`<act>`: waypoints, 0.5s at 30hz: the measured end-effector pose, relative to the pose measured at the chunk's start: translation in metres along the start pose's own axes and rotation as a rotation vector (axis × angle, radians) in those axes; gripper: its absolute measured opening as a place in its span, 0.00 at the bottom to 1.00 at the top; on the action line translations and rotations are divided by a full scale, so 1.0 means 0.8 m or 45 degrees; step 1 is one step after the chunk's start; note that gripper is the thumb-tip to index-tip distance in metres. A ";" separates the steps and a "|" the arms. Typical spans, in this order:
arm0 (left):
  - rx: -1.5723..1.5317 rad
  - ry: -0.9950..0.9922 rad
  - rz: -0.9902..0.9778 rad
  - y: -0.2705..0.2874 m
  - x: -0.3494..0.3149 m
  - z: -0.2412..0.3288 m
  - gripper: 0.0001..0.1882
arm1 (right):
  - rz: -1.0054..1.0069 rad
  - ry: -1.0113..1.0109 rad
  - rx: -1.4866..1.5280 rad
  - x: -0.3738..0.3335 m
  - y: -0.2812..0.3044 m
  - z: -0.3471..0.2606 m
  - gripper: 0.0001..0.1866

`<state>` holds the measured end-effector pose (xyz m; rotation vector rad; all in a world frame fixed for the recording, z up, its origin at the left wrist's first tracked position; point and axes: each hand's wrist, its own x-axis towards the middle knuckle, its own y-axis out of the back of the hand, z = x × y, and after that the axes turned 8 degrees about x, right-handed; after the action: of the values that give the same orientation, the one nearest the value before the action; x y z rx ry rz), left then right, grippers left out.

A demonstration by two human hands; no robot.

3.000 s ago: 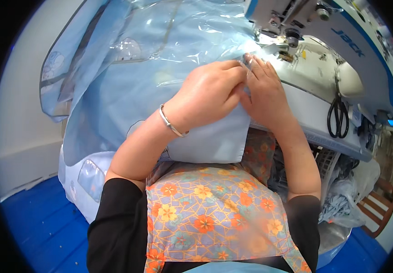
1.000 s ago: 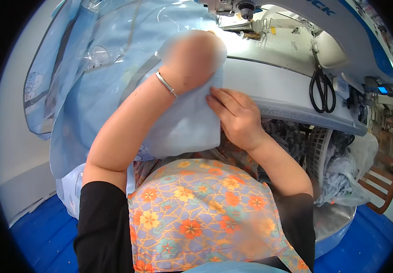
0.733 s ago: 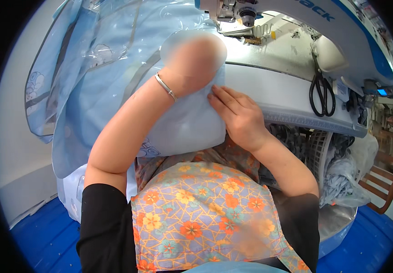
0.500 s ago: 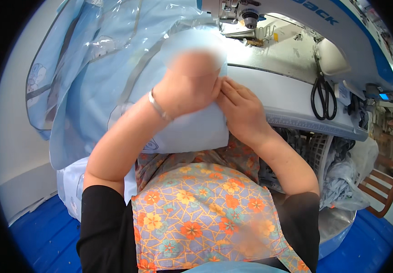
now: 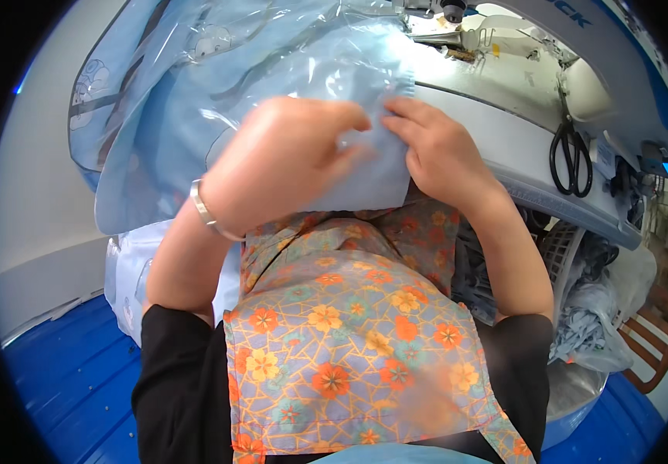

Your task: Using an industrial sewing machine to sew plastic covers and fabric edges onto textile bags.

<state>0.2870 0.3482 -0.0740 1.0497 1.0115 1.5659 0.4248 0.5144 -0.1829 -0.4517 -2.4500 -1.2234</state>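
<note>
Light blue fabric (image 5: 373,182) lies spread before me, its lower edge over my lap. Shiny clear plastic film (image 5: 318,73) covers its far part. Above the fabric, my left hand (image 5: 291,155) is blurred, thumb and index finger apart with nothing visible between them. My right hand (image 5: 442,155) rests at the fabric's right edge. Its fingers stretch onto the cloth and the thumb stands apart below them. The fingertips of the two hands are a short gap from each other.
A sewing machine (image 5: 620,62) arches over the upper right, its white bed (image 5: 473,116) beside the fabric. Black-handled scissors (image 5: 571,158) lie on the bed. Below are a white plastic basket (image 5: 562,251) and bagged cloth scraps (image 5: 589,325). A wooden stool (image 5: 655,336) stands farther right.
My left hand has come away from the fabric edge, moving left and nearer me, its fingers parting. My right hand stays at the edge. The fabric's near edge sits higher in view.
</note>
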 end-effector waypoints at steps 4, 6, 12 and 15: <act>0.414 -0.224 -0.273 -0.049 -0.008 -0.001 0.02 | -0.023 0.129 -0.140 -0.035 -0.008 -0.018 0.21; 0.349 -0.237 -0.248 -0.047 -0.004 0.005 0.04 | 0.059 0.125 -0.216 -0.046 -0.018 -0.013 0.21; 0.167 -0.511 -0.068 -0.024 0.007 0.002 0.07 | 0.212 0.125 -0.328 -0.044 -0.028 -0.019 0.14; 0.243 -0.625 -0.167 -0.039 0.003 0.004 0.06 | 0.241 0.035 -0.245 -0.039 -0.036 -0.028 0.11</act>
<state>0.2979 0.3568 -0.1026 1.3848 0.8738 1.0447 0.4437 0.4764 -0.2044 -0.6974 -2.2179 -1.3780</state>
